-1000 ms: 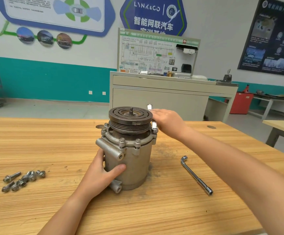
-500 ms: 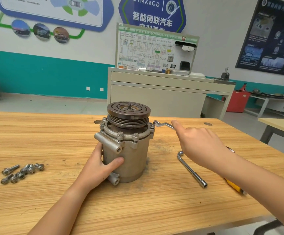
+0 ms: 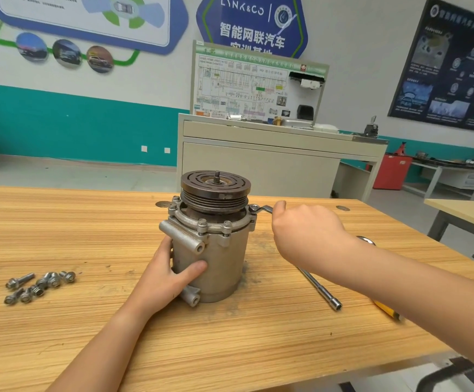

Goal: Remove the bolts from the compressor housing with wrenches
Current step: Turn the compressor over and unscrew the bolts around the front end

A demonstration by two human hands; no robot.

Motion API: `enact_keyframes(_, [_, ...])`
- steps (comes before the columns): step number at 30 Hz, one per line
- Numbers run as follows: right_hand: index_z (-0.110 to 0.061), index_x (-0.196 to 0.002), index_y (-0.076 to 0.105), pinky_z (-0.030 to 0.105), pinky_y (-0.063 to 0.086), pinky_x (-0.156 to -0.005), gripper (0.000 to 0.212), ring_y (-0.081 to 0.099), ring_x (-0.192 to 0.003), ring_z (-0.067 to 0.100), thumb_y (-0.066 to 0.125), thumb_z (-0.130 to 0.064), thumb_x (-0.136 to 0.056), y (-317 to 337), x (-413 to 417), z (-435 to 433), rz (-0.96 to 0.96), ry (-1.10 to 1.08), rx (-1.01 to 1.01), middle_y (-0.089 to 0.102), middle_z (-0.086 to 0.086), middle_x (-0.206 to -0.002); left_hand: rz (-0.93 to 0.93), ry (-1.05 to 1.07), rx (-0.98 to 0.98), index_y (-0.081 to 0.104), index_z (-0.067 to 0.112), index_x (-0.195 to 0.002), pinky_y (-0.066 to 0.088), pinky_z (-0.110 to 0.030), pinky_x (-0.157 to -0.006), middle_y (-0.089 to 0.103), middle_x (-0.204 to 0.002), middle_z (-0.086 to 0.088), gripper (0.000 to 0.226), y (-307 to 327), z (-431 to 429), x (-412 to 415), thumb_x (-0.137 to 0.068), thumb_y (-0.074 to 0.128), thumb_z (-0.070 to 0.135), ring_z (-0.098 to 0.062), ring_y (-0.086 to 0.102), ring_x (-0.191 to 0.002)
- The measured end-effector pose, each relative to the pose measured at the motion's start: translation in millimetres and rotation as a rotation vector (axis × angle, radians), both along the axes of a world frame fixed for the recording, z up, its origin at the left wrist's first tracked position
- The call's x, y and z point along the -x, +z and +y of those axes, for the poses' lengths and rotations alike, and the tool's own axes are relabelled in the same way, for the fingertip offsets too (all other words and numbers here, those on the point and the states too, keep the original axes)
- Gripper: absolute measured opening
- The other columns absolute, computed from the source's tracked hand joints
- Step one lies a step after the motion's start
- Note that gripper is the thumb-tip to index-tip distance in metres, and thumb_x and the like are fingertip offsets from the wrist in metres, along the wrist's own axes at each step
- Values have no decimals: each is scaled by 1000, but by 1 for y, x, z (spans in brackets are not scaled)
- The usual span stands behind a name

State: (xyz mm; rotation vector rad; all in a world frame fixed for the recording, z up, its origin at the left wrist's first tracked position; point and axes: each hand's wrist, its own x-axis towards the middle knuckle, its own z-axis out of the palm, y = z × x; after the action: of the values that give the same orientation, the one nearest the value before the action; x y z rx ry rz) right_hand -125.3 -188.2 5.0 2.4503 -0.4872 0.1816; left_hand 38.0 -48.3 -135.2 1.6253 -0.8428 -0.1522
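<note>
My right hand's (image 3: 306, 236) fingers (image 3: 280, 208) are clenched round the handle of the wrench (image 3: 262, 209). The wrench head is on a bolt (image 3: 254, 207) at the right side of the flange; I can't tell how fully it seats. My left hand (image 3: 168, 275) grips the compressor housing (image 3: 216, 258) low on its near-left side, thumb across the front, other fingers hidden behind. The housing stands upright about mid-surface (image 3: 88, 222), nearer the far edge than the near one.

Risks, my call:
- **Slip:** if the head sits shallow, a hard pull could slip it off, round the bolt, or drive my knuckles into the pulley (image 3: 216, 188) just above.
- **Tipping:** the housing is tall on a small base and braced by one hand only, so a sideways pull could twist or tip it.
- **Lost bolt:** a freed bolt could drop and roll toward the right edge.

Room:
- **Toward me:** the swing toward the near edge looks open.
- **Right side:** a socket wrench (image 3: 319, 287) lies just right of the housing, under my forearm. A yellow-handled tool (image 3: 386, 309) lies close to the right edge. My arm could knock either one, and the yellow one could go off the surface.
- **Far side:** the swing is cramped by the pulley.
- **Left side:** loose bolts (image 3: 40, 284) sit clustered well to the left, apart from everything.

The front bolts (image 3: 202, 223) on the flange are not out yet.
</note>
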Motion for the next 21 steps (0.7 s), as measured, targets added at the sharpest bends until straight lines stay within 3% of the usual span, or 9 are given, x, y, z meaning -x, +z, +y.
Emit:
enact_keyframes(2, [8,-139,19,27,21,-39,48,39,-61,22,30,-7,-94,3,0,-3,28,35,35,60,9,-89,10,-2,9,39,53,-107,41,-6,-71,54,-113,28,51,-1,0,0,-75,73,34,27,47,-96])
enact_keyframes(5, [1,-126,37,26,23,-40,35,34,-49,17,28,-5,-93,21,-1,-21,146,93,106,41,-1,-64,14,0,11,40,52,-108,42,-5,-72,55,-113,27,50,-2,-1,-1,-76,73,31,25,48,-97])
enact_keyframes(10, [-7,-109,45,26,23,-42,23,39,-49,16,37,2,-89,25,-16,-54,175,122,189,37,-3,-60,7,0,10,41,49,-107,41,-4,-72,56,-113,23,50,-4,-1,-3,-78,74,25,23,49,-96])
enact_keyframes(12, [-8,-109,45,30,36,-50,23,52,-66,22,38,2,-90,19,-35,-67,85,144,152,50,0,-72,1,0,13,41,48,-107,42,-2,-70,56,-112,23,50,-3,-1,-3,-78,73,24,24,49,-96])
enact_keyframes(14, [-8,-115,47,35,48,-72,27,57,-95,25,38,2,-91,9,-55,-78,-21,227,66,61,8,-102,-7,3,12,41,48,-106,41,-1,-70,55,-112,24,49,-2,0,-2,-79,73,22,26,47,-95])
enact_keyframes(16, [-7,-126,49,36,42,-95,35,50,-118,24,39,1,-93,-1,-75,-83,-145,376,-52,55,12,-128,-8,0,13,41,48,-107,41,-1,-70,54,-113,23,50,-1,-1,-2,-79,73,22,26,47,-96])
enact_keyframes(18, [-4,-127,52,37,37,-101,38,50,-121,26,45,4,-90,-9,-87,-79,-272,526,-188,55,13,-129,-7,-5,15,41,48,-109,40,0,-70,55,-115,22,51,-1,-1,-2,-79,73,22,25,47,-97])
enact_keyframes(21, [-3,-120,59,38,41,-93,34,58,-111,28,51,5,-87,-19,-88,-78,-399,572,-261,62,14,-118,2,-17,17,40,49,-111,41,0,-70,55,-116,21,53,-1,0,-2,-79,73,23,24,48,-98])
